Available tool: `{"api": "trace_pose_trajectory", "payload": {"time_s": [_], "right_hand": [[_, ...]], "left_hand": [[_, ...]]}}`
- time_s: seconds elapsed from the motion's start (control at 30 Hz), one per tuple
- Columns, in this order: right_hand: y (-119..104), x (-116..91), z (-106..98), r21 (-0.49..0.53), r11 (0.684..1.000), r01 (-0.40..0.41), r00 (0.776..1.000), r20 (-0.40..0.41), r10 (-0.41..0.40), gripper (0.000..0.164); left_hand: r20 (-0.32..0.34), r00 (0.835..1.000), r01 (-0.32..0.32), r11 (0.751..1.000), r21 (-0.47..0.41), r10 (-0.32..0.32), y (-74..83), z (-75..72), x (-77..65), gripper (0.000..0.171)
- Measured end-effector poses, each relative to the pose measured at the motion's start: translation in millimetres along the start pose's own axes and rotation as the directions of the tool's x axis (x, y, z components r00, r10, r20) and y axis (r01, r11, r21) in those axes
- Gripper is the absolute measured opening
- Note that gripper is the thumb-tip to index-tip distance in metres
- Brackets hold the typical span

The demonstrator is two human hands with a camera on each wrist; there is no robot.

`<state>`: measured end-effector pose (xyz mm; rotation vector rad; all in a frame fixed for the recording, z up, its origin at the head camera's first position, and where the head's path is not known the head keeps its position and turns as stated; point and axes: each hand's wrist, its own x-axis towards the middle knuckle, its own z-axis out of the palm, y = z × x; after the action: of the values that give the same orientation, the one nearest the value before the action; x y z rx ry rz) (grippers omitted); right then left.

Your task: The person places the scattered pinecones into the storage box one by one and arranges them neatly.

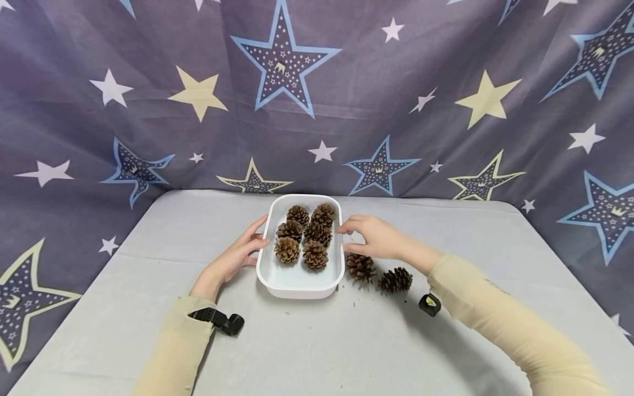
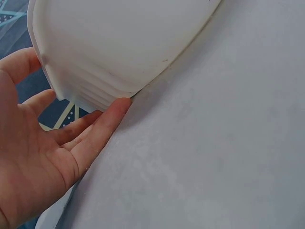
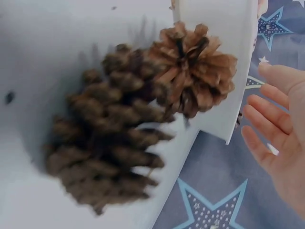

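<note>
A white rectangular container (image 1: 297, 278) stands on the table with several brown pine cones (image 1: 315, 255) in two rows inside. My left hand (image 1: 238, 254) holds its left side, the thumb overlapping the rim. In the left wrist view, the left fingers (image 2: 102, 126) reach the container's lower edge and outer wall. Beside the right rim is my right hand (image 1: 373, 236), fingers extended and spread from the thumb, fingertips right at the rim. Below it lie a pine cone (image 1: 361, 268) close to the container and another pine cone (image 1: 396, 280) farther right. Nothing shows in the right palm (image 3: 286, 138).
A light grey cloth covers the table (image 1: 297, 352), with small dark crumbs near the container. Behind it hangs a dark curtain (image 1: 346, 82) with a star pattern. Black straps with small devices sit on both wrists, such as the left device (image 1: 230, 323).
</note>
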<state>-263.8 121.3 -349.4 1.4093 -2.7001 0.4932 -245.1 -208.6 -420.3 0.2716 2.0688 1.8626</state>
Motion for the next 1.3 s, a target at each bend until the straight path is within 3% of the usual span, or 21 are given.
{"api": "trace_pose_trajectory", "payload": {"time_s": [0.37, 0.8, 0.97, 1.2, 1.3], "right_hand": [[8.8, -30.4, 1.5, 0.031, 0.999, -0.04, 0.999, 0.012, 0.039, 0.04], [3.8, -52.3, 11.5, 0.04, 0.999, -0.008, 1.0, -0.02, 0.009, 0.033], [3.1, -53.9, 15.7, 0.044, 0.999, -0.031, 0.999, 0.024, 0.03, 0.043], [0.0, -53.1, 21.0, 0.008, 0.997, -0.079, 0.995, 0.068, 0.078, 0.06], [-0.7, -50.9, 22.7, -0.002, 0.996, -0.084, 0.994, 0.074, 0.084, 0.064]], "left_hand": [[-0.001, 1.0, 0.001, 1.0, -0.001, -0.001, -2.2, 0.7, -0.2, 0.066], [-0.001, 1.0, 0.001, 1.0, -0.001, -0.001, -2.2, -0.3, 1.3, 0.066], [-0.002, 1.0, 0.01, 1.0, 0.006, -0.01, 10.3, 4.4, -5.6, 0.065], [0.001, 1.0, 0.008, 1.0, -0.004, -0.008, 0.7, 1.8, -2.9, 0.066], [0.008, 1.0, 0.006, 1.0, 0.0, -0.006, 9.1, 5.0, -6.9, 0.065]]}}
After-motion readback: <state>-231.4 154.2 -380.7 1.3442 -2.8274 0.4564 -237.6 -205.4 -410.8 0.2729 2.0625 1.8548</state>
